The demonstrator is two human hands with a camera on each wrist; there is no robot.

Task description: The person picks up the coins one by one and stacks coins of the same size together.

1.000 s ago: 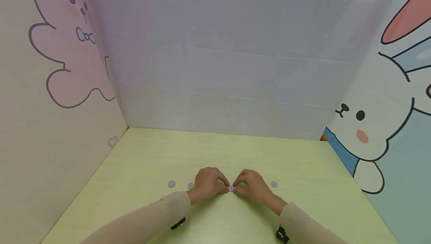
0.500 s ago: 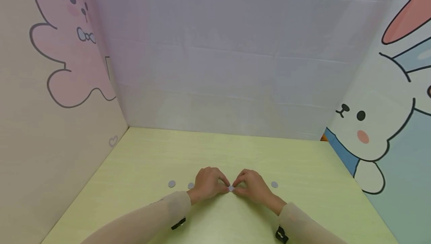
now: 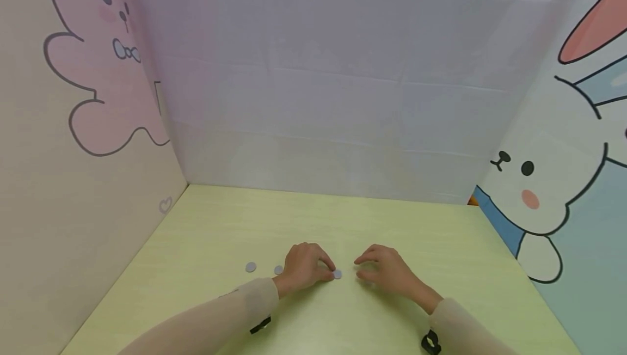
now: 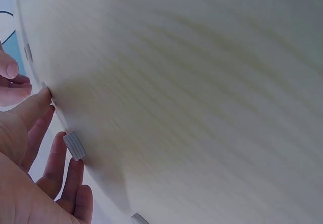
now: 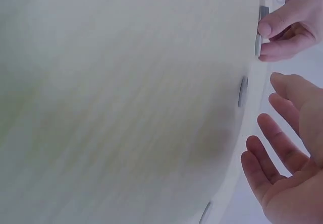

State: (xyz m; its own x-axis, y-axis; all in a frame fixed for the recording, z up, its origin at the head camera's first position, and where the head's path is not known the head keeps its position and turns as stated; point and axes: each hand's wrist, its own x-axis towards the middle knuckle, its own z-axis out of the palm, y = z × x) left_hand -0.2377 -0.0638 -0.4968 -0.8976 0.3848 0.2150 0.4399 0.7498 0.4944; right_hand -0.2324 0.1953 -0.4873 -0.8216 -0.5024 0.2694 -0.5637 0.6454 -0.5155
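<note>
My left hand [image 3: 307, 263] rests at the table's middle, thumb and forefinger pinching a small grey disc [image 3: 337, 274] at its edge. That disc [image 5: 258, 46] also appears between thumb and finger in the right wrist view. A short stack of grey discs [image 4: 74, 146] lies beside the lower fingers of that hand. My right hand [image 3: 387, 270] hovers to the right with loosely bent, parted fingers, holding nothing. Near its fingertips, a disc [image 5: 243, 91] lies on the table in the right wrist view.
Two more grey discs lie left of the left hand: an outer disc [image 3: 251, 267] and an inner disc [image 3: 278, 270]. The pale yellow table [image 3: 235, 219] meets a plain back wall [image 3: 313, 99]. Cartoon-printed panels stand left and right.
My right hand has let go of the middle disc and moved right, fingers parting. It now covers where the right-hand disc lay in the head view. The left hand stays put.
</note>
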